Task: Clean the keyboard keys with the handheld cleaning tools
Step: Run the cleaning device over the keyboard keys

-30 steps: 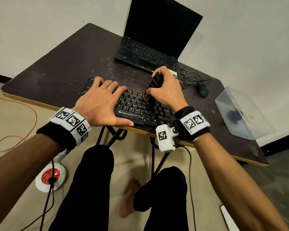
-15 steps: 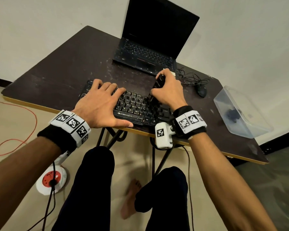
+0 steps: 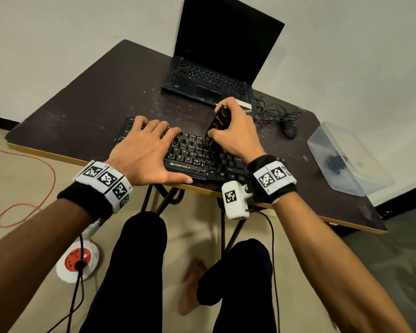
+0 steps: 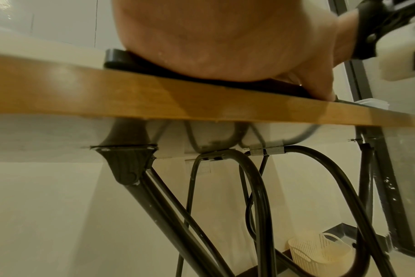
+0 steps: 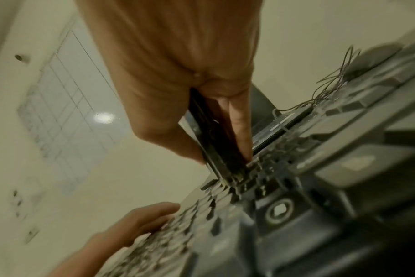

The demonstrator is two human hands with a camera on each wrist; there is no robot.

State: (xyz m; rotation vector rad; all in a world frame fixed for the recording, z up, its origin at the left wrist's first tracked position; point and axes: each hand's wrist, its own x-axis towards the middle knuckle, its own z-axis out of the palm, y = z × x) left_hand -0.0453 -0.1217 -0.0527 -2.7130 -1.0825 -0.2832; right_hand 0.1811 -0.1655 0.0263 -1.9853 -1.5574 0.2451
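Low in the middle of the frame our left hand (image 3: 147,152) lies flat with fingers spread on the keyboard (image 3: 192,157), while our right hand (image 3: 235,135) (fingers curled tight round the black cleaning tool (image 3: 218,121)) has slid its tip up the keys, so brushing goes on.

"ZEBRONICS" on keyboard (image 3: 187,165) front edge; "Alt" on one key.
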